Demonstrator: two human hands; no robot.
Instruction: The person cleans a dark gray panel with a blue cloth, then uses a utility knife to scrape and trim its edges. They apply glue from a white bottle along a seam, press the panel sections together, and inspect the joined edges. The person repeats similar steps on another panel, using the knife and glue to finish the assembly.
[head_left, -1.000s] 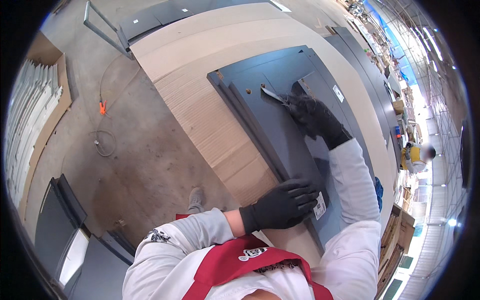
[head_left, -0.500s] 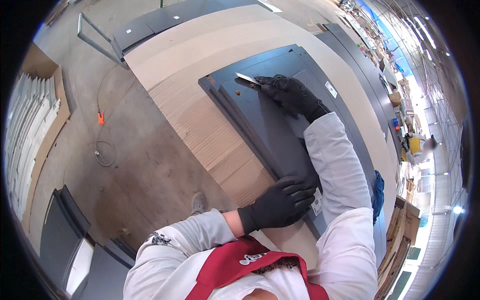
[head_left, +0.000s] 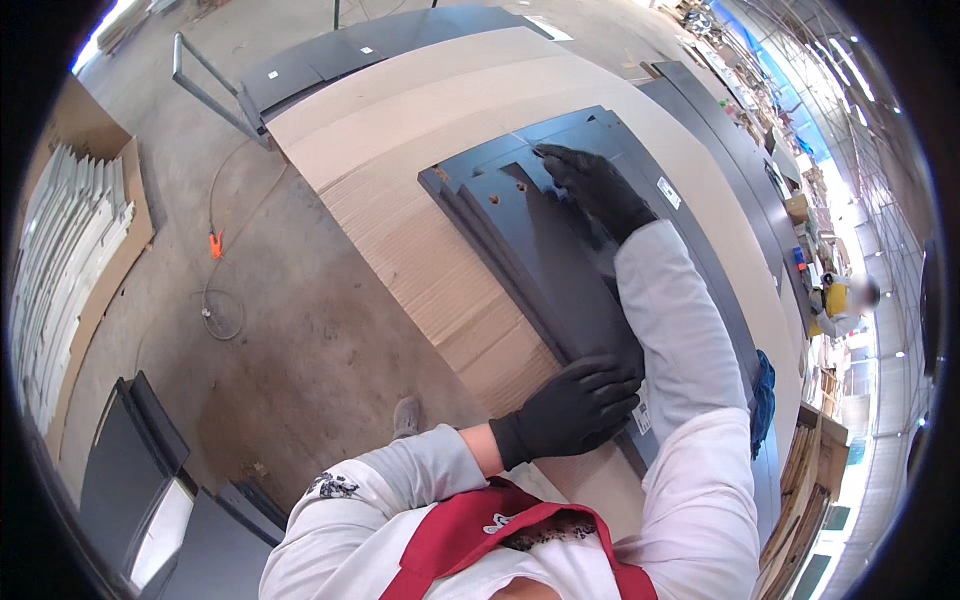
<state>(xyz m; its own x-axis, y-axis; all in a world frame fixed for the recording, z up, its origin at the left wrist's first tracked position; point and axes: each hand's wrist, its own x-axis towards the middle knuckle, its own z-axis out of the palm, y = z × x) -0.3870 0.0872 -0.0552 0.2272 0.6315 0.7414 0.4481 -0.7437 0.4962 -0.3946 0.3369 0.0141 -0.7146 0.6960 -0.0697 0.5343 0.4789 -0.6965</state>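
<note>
A stack of dark grey panels [head_left: 560, 240] lies on corrugated cardboard, its top face shiny and bluish at the far end. My right hand [head_left: 595, 190], in a black glove, is closed near that end on a thin-bladed knife [head_left: 522, 139]; the blade shows only as a pale sliver and its handle is hidden in the glove. Small brown marks [head_left: 494, 200] dot the panel beside it. Across the near end of the stack rests my left hand [head_left: 575, 410], also black-gloved, with its fingers laid over the panel beside a white label [head_left: 641, 415].
The cardboard sheet [head_left: 400, 250] spreads under the stack, with more dark panels [head_left: 320, 60] beyond it. A metal frame handle [head_left: 205, 95] rises at the far left. On the floor are an orange clip [head_left: 215, 245] and a cable. A co-worker [head_left: 845, 300] stands far right.
My right hand has moved slightly farther along the panel, and the blade now appears thinner, turned nearly edge-on. My left hand stays on the near end. The whole view has shifted slightly.
</note>
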